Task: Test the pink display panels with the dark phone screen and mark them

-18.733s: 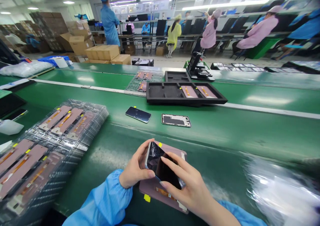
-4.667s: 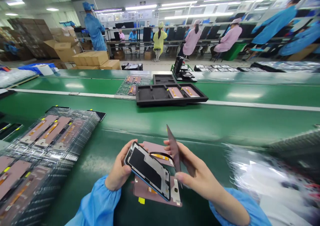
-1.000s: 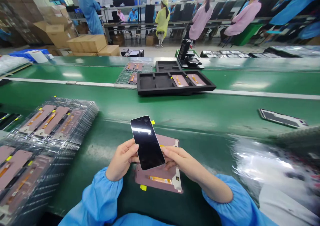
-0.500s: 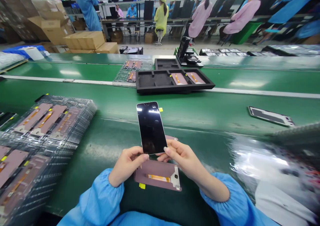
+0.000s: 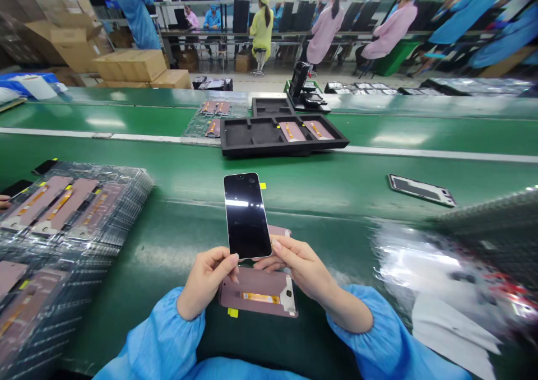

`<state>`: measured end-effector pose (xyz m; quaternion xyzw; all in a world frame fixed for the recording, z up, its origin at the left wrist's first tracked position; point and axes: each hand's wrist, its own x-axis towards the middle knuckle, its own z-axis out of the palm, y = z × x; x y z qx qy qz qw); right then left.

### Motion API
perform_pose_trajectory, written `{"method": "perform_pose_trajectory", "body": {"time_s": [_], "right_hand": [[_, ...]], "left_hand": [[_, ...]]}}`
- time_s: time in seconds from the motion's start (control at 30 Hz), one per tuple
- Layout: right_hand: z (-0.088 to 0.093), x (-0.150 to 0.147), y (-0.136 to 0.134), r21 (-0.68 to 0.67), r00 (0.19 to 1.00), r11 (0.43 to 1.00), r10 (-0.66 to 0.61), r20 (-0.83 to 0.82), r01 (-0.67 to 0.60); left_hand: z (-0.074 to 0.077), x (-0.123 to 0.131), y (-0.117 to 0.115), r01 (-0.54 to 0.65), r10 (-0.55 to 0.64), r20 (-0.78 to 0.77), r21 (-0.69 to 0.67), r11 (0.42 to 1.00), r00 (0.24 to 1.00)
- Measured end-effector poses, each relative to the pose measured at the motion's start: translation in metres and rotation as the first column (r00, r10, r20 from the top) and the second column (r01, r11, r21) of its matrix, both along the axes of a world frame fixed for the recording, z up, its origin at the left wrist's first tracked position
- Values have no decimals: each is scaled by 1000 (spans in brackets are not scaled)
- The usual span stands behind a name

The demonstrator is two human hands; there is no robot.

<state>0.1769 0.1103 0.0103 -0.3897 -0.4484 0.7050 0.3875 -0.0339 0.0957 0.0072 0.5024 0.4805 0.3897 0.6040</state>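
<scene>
A black glossy phone screen [image 5: 246, 214] stands almost upright over the green belt, held by its lower edge. My left hand [image 5: 208, 282] pinches its bottom left corner and my right hand [image 5: 296, 265] pinches its bottom right corner. A small yellow tab sticks out at the screen's upper right. Under my hands lies a pink screen panel [image 5: 258, 296] face down, with an orange flex strip and a yellow tab at its near left corner.
Clear plastic trays [image 5: 71, 212] holding pink panels are stacked at the left. A black foam tray [image 5: 235, 144] with two panels sits across the belt. A phone frame [image 5: 421, 190] lies on the belt at the right. Crumpled plastic bags [image 5: 445, 273] fill the near right. Several people work behind.
Both hands hold the black screen upright by its bottom edge as they did half a second ago. The phone frame on the belt has drifted left. Earlier I held a frame and a panel.
</scene>
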Motion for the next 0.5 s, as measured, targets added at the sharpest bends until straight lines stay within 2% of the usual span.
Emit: {"method": "perform_pose_trajectory", "body": {"time_s": [0.13, 0.27, 0.33, 0.37, 0.43, 0.5], "right_hand": [[3, 1, 1, 36, 998, 999, 14, 57, -16], [3, 3, 3, 40, 994, 996, 72, 84, -76], [0, 3, 4, 23, 984, 987, 155, 86, -158], [-2, 3, 5, 13, 973, 977, 209, 95, -211], [-3, 2, 7, 12, 945, 956, 287, 157, -293], [-2, 1, 6, 97, 902, 948, 253, 350, -304]], "left_hand": [[-3, -1, 1, 29, -29, 23, -27, 999, 999], [2, -6, 18, 102, -67, 266, -120, 988, 962], [8, -12, 36, 77, -12, 359, -166, 983, 933], [12, -16, 48, 51, 19, 355, -188, 981, 935], [21, -25, 75, -1, 66, 277, -228, 974, 959], [27, -32, 104, -62, 109, 184, -242, 968, 977]]}}
